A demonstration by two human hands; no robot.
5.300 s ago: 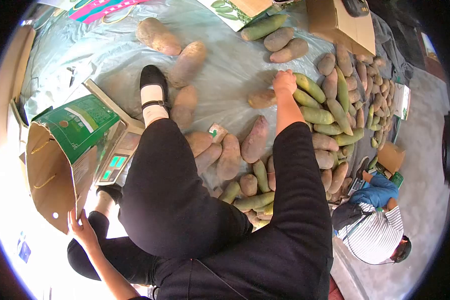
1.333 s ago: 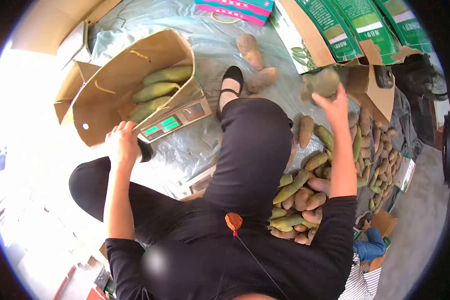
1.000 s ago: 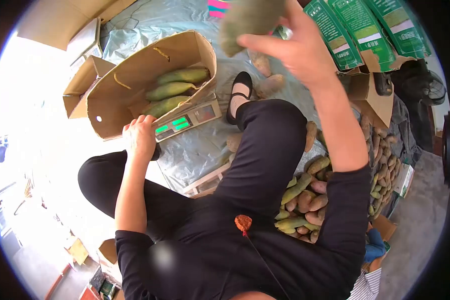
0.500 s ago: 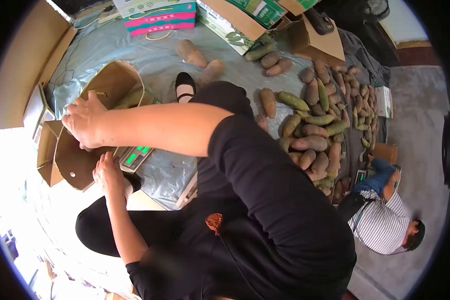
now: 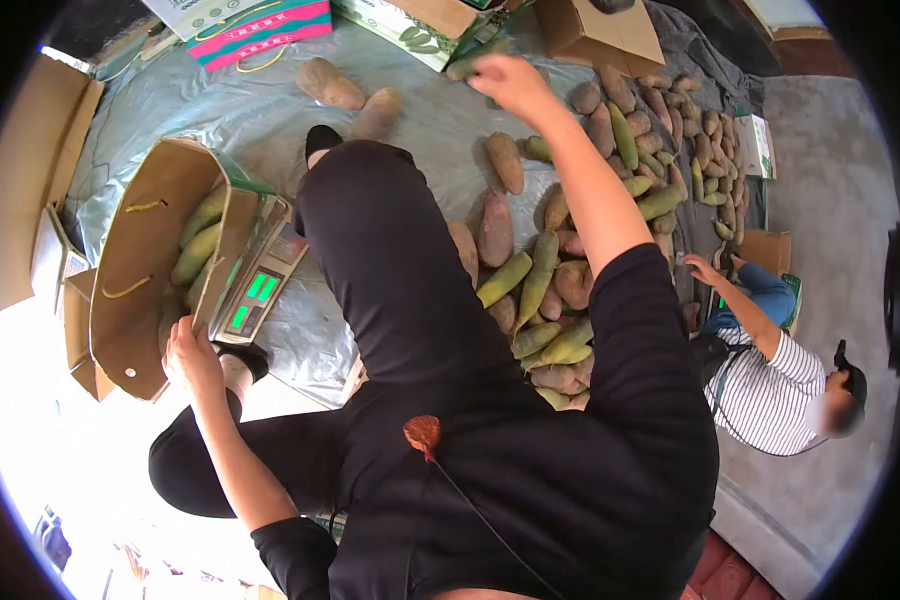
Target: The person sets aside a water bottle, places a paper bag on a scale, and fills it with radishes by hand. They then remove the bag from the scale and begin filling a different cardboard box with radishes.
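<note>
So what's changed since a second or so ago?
The right hand was carrying a root to the open carton. It has let that go and swung away to the right, forward over the plastic sheet, to a green root; whether it grips this one is unclear. The left hand stayed at the carton's edge, and green roots still lie inside.

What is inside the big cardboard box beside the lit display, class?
The box holds long green vegetables. Its wall nearest the display hides part of the inside; what lies there cannot be seen.
</note>
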